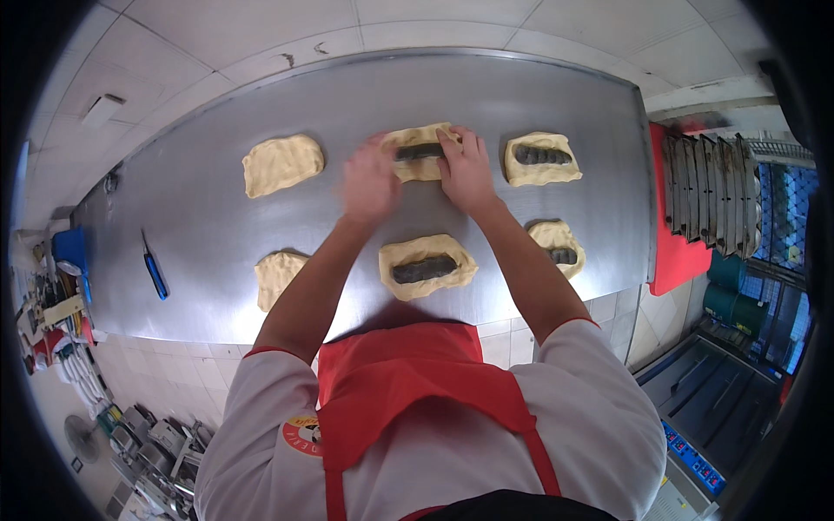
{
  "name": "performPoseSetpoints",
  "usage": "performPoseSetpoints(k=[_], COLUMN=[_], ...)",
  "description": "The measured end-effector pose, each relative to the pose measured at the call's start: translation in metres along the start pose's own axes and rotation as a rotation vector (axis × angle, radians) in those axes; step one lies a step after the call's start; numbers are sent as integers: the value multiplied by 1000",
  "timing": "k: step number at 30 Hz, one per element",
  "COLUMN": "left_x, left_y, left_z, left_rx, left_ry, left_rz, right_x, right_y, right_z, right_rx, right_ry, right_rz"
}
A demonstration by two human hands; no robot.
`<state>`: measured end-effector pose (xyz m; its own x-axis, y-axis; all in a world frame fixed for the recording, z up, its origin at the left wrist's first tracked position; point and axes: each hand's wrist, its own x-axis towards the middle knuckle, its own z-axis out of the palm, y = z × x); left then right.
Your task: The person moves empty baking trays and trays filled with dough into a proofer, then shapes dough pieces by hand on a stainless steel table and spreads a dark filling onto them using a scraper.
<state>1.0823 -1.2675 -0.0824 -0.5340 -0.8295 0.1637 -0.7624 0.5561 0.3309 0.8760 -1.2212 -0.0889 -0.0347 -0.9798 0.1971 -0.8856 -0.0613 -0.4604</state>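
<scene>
At the middle of the far row lies a flattened piece of pale yellow dough (423,134) with a dark filling strip (419,152) across it. My right hand (469,174) is at its right end, fingers and thumb bent onto the dough beside the strip. My left hand (372,182), smeared by motion, is at the left end; its fingers cannot be made out. Nearer me, another dough piece (441,289) carries a dark strip (424,270). Two more filled pieces, a far right one (543,178) and a near right one (556,234), lie beyond my right arm.
On the steel table (200,234) are two plain dough pieces, far left (282,165) and near left (276,276), the latter partly behind my left forearm. A blue-handled tool (155,273) lies at the left. Stacked metal trays (712,189) stand on a red surface (682,260) at the right.
</scene>
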Motion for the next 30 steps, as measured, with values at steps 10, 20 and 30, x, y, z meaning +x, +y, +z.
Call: performPoseSetpoints(k=[10,20,30], left_x=[-8,-70,-132], left_y=[-18,-256,-737], left_z=[-14,-166,-268], left_rx=[59,-202,16], left_ry=[-327,141,590], left_rz=[221,-20,-910], right_x=[-16,11,-65], right_y=[-42,-93,-280], right_z=[7,19,77], right_rx=[-391,-189,-179], right_ry=[-374,-340,97], right_rz=[6,-60,462])
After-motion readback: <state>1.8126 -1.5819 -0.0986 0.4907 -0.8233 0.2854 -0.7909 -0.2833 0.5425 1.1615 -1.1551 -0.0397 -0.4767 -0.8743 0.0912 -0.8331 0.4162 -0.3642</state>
